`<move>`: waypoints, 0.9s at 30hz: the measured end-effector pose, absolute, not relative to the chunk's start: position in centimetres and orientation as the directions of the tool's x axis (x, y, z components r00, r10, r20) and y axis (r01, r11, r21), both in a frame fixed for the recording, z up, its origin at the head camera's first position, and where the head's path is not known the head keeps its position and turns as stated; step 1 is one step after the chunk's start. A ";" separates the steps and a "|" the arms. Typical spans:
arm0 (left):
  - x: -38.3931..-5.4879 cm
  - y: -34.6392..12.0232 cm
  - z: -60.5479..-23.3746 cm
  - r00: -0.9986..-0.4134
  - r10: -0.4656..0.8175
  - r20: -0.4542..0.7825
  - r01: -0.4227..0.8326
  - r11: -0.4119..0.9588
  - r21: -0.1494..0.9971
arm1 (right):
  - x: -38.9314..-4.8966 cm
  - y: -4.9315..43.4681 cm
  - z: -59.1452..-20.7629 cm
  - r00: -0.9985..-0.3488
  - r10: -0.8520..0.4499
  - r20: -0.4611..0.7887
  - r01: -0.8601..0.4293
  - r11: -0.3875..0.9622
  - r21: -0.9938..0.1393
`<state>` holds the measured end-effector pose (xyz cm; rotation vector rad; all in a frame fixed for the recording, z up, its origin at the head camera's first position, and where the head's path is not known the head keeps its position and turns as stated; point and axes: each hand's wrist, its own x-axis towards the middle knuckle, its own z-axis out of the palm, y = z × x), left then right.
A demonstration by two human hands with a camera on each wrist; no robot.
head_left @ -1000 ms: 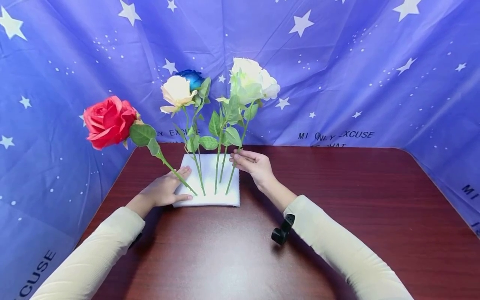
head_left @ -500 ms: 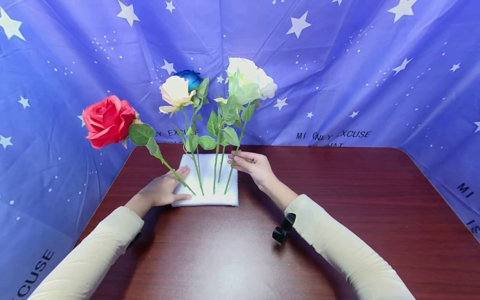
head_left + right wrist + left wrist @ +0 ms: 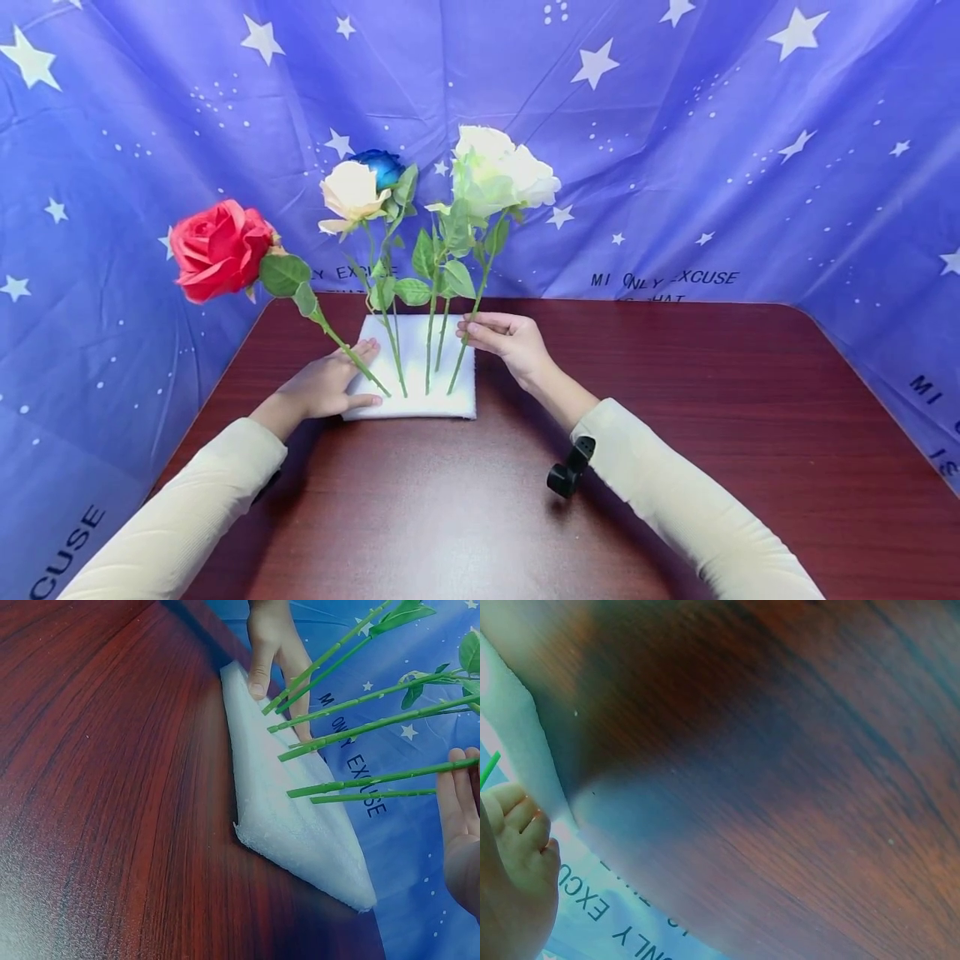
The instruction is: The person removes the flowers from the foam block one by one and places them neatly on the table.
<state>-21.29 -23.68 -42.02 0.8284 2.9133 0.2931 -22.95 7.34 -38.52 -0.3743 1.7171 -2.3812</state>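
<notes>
My left hand (image 3: 322, 385) rests on the left edge of a white foam block (image 3: 420, 407), fingers and thumb spread. With thumb and fingertips, my right hand (image 3: 513, 346) pinches the stem of a white rose (image 3: 534, 177) at the block's right side. Another white rose (image 3: 483, 162) overlaps it. A red rose (image 3: 221, 250) leans left over my left hand. Behind it stand a cream rose (image 3: 351, 196) and a partly hidden blue rose (image 3: 380, 168). In the right wrist view, the stems (image 3: 337, 786) meet the top of the foam (image 3: 300, 825).
The block lies on a dark red wooden table (image 3: 675, 433). A blue star-printed cloth (image 3: 675, 142) hangs behind and along both sides. A black device (image 3: 572, 468) sits at my right sleeve cuff. The left wrist view mostly shows tabletop (image 3: 765, 765).
The head view has tilted slightly, so everything sits a little lower in it. Both hands keep their places at the foam and the white rose's stem.
</notes>
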 end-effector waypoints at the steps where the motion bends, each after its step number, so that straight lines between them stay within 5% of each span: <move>1: -21.3 -23.7 -42.0 -0.848 0.529 -0.046 0.509 0.834 0.212 | -22.9 7.4 -38.5 -0.952 -0.290 0.097 0.001 -0.320 -0.947; 27: -21.0 -23.6 -41.9 -0.844 0.535 -0.026 0.518 0.827 0.217 | -22.9 9.2 -37.2 -0.981 -0.187 0.048 0.049 -0.486 -0.873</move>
